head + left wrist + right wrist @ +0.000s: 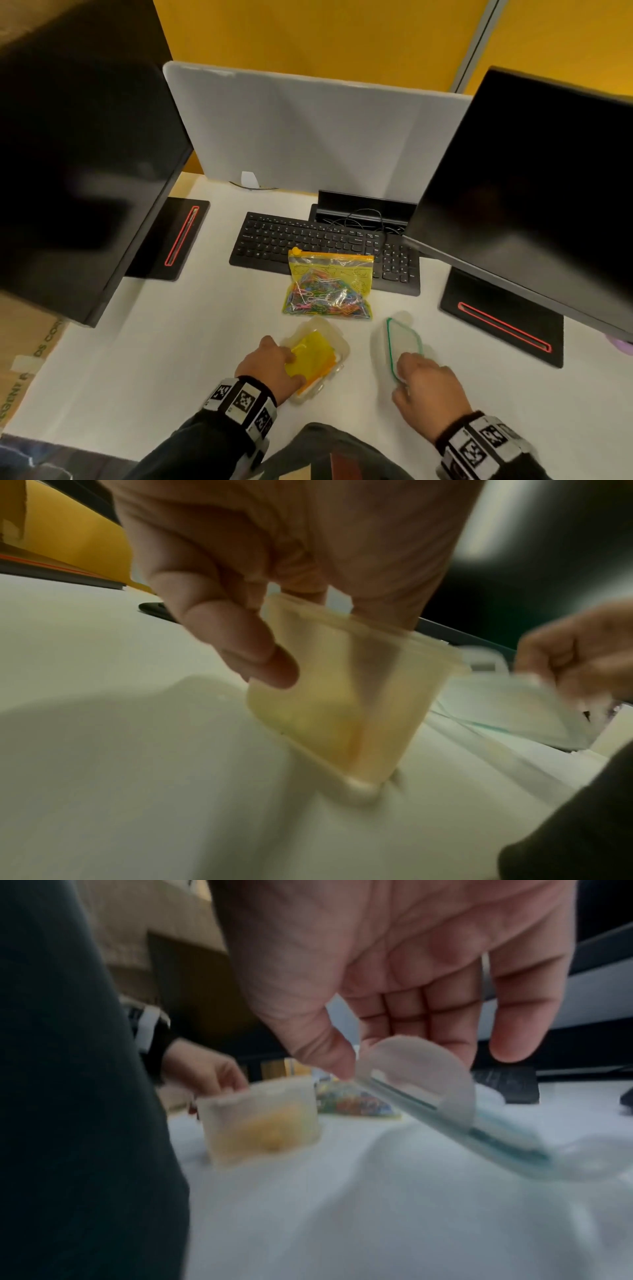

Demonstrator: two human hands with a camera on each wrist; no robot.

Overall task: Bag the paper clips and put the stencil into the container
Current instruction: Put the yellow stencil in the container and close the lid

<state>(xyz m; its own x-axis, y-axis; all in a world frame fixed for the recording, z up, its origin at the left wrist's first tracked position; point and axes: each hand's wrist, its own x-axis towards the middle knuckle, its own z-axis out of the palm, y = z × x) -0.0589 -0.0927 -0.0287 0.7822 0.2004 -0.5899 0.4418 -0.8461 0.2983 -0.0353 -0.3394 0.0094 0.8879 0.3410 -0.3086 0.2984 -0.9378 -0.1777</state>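
Monitors (534, 192) flank the keyboard (308, 243); the bag (329, 284) lies before it. Left hand (270, 363) grips the container (337, 337); right hand (428, 387) pinches the lid (402, 342).

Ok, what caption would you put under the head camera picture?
Left hand holds the container with the yellow stencil; right hand lifts the lid.

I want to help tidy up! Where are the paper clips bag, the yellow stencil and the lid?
paper clips bag (328, 286), head view, bag's middle.
yellow stencil (310, 356), head view, its flat face.
lid (404, 339), head view, clear centre.
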